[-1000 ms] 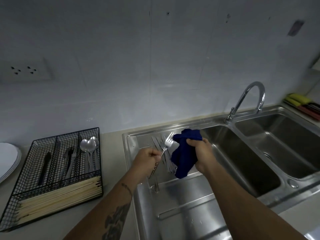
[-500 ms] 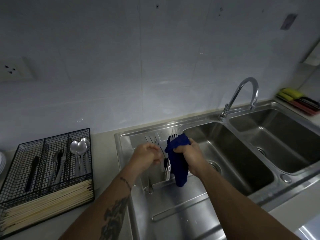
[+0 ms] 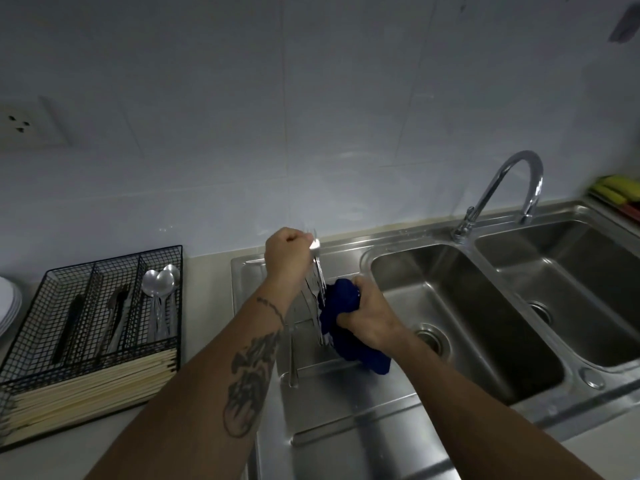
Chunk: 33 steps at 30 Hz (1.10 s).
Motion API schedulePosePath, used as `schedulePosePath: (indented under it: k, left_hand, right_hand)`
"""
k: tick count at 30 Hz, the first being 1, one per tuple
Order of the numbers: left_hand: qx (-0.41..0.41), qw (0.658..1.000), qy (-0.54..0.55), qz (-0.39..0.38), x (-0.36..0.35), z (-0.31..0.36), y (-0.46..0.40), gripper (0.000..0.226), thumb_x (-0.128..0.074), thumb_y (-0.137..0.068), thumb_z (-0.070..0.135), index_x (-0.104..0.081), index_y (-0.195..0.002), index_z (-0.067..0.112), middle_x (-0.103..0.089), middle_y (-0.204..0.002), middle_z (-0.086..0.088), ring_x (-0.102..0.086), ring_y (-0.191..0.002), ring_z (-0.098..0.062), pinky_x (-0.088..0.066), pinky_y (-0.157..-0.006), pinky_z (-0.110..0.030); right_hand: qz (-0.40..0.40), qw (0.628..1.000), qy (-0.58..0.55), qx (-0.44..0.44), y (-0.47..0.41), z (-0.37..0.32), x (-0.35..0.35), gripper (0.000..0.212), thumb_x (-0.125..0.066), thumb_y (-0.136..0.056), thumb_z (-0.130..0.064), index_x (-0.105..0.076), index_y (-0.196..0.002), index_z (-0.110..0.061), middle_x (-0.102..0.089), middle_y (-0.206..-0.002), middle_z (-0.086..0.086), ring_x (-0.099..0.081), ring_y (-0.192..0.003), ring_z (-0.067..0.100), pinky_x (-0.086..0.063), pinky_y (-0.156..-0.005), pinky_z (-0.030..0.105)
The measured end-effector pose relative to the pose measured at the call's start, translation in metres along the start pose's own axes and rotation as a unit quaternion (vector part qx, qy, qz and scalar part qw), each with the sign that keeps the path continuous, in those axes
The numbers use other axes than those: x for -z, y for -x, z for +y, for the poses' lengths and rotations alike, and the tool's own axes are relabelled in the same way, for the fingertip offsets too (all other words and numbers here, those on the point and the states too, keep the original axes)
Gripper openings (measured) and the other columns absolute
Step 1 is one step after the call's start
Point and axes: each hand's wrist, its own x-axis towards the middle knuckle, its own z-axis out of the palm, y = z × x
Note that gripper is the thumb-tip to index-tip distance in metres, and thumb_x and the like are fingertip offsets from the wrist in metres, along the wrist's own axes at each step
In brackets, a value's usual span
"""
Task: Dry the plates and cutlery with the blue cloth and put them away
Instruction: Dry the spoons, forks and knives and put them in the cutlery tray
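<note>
Sink (image 3: 464, 306) as landmark. Left of it: plates (image 3: 8, 306) stacked, wire tray (image 3: 104, 271) holding 2 spoons, other cutlery. On drainboard: more cutlery undried. Above drainboard: right hand (image 3: 363, 313) clenched round cloth (image 3: 346, 327), left hand (image 3: 287, 254) gripping fork (image 3: 317, 268). Judged: mid-task.

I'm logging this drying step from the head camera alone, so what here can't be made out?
- Fork: its lower end is wrapped in the blue cloth gripped by the right hand; the left hand covers part of its head.
- Cutlery on the drainboard: count unclear, hidden behind arms and cloth.
- White plates: cut off by the left edge.
- Black wire caddy: dark utensils inside too dim to identify.
</note>
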Motion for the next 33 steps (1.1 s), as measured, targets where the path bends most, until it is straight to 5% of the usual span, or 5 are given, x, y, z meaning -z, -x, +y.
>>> schedulePosePath:
  k: [6,12,19,28,33]
  left_hand:
    - [0.088,0.991,0.101,-0.018,0.007,-0.009,-0.016,0.013,-0.044,-0.101,0.008,-0.053,-0.107,-0.001,-0.064,-0.091,-0.022,-0.067,-0.067,-0.029,-0.062,-0.063,-0.04]
    - [0.077,0.982,-0.165,-0.049,-0.004,-0.055,-0.018,0.022,-0.043,-0.097,0.018,-0.054,-0.112,0.006,-0.061,-0.084,-0.013,-0.052,-0.055,-0.017,-0.045,-0.05,-0.027]
    - [0.09,0.956,-0.259,-0.104,-0.018,-0.089,-0.01,0.018,-0.061,-0.078,0.002,-0.049,-0.089,0.01,-0.052,-0.079,-0.004,-0.05,-0.064,-0.014,-0.038,-0.049,-0.024]
    - [0.057,0.921,-0.382,-0.044,-0.037,-0.098,-0.002,0.042,-0.07,-0.083,0.01,-0.049,-0.119,0.008,-0.061,-0.107,-0.009,-0.062,-0.09,-0.023,-0.048,-0.064,-0.03]
    - [0.104,0.939,-0.327,-0.023,-0.036,-0.088,-0.001,0.018,-0.069,-0.085,0.02,-0.063,-0.095,0.006,-0.066,-0.081,-0.004,-0.063,-0.065,-0.016,-0.046,-0.05,-0.024]
  right_hand:
    - [0.013,0.998,0.036,-0.039,-0.01,0.024,0.024,0.044,-0.07,-0.076,0.0,-0.051,-0.109,-0.022,-0.066,-0.1,0.005,-0.064,-0.09,0.019,-0.052,-0.07,0.028]
    - [0.063,0.996,0.011,-0.064,-0.03,0.028,0.052,0.042,-0.07,-0.08,-0.001,-0.051,-0.114,-0.016,-0.064,-0.098,0.004,-0.063,-0.086,0.019,-0.045,-0.06,0.026]
    - [0.068,0.995,-0.012,-0.066,-0.04,0.032,0.06,0.04,-0.068,-0.08,0.002,-0.052,-0.111,-0.017,-0.065,-0.1,0.007,-0.064,-0.088,0.022,-0.048,-0.064,0.03]
    - [0.055,0.994,-0.031,-0.087,-0.039,0.042,0.052,0.043,-0.071,-0.079,-0.001,-0.052,-0.113,-0.019,-0.065,-0.101,0.006,-0.065,-0.091,0.022,-0.048,-0.065,0.03]
    - [0.046,0.994,-0.032,-0.093,-0.036,0.042,0.05,0.04,-0.07,-0.082,-0.001,-0.053,-0.114,-0.016,-0.066,-0.1,0.007,-0.064,-0.09,0.021,-0.046,-0.065,0.03]
